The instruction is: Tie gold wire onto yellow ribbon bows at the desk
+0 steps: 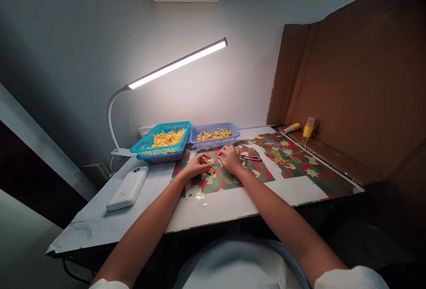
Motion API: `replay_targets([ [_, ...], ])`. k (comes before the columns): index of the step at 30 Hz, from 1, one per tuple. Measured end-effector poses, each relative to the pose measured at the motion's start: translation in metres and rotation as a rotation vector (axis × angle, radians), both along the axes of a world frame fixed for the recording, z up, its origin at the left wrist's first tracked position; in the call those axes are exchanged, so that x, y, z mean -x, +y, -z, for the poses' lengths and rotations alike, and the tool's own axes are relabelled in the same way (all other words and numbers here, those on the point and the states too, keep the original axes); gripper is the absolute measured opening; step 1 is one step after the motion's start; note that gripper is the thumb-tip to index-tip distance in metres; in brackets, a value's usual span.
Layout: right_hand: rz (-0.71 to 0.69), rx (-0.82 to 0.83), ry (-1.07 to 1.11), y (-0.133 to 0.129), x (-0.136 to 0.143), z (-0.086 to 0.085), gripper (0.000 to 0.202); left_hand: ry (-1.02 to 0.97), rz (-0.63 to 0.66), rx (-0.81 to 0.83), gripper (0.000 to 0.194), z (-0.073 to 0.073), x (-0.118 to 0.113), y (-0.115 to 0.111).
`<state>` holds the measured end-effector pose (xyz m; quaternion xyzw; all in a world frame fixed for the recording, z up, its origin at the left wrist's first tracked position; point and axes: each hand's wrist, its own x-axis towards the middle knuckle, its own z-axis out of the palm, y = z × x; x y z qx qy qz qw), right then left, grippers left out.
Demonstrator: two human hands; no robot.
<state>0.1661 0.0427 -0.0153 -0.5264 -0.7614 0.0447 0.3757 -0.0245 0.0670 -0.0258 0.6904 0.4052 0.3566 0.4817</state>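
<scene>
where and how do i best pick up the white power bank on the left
Probably across its middle, thumb and fingers on the two long edges, coming down from above. It lies flat on the table with its top face uncovered, and the power bank is narrowest between those edges.

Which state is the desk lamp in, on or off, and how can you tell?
On: the lamp's long bar glows white and brightens the wall.
</scene>
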Motion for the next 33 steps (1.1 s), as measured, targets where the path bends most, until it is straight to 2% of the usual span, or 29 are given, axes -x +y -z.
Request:
replay_targets([
  [10, 0.064, -0.001, -0.055, 0.003, -0.004, 0.001, 0.013, -0.001, -0.046, -0.029, 0.036, 0.009, 0.0, 0.005],
  [17, 0.088, -0.033, -0.087, 0.003, -0.006, 0.001, 0.013, 0.0, -0.065, -0.037, 0.027, 0.004, -0.005, 0.0],
  [27, 0.098, -0.055, -0.162, 0.005, -0.009, 0.002, 0.014, 0.011, -0.009, -0.057, 0.011, 0.002, -0.009, -0.006],
  [33, 0.111, -0.065, -0.187, 0.007, -0.01, 0.003, 0.014, 0.007, -0.013, -0.005, 0.009, -0.008, -0.02, -0.02],
])
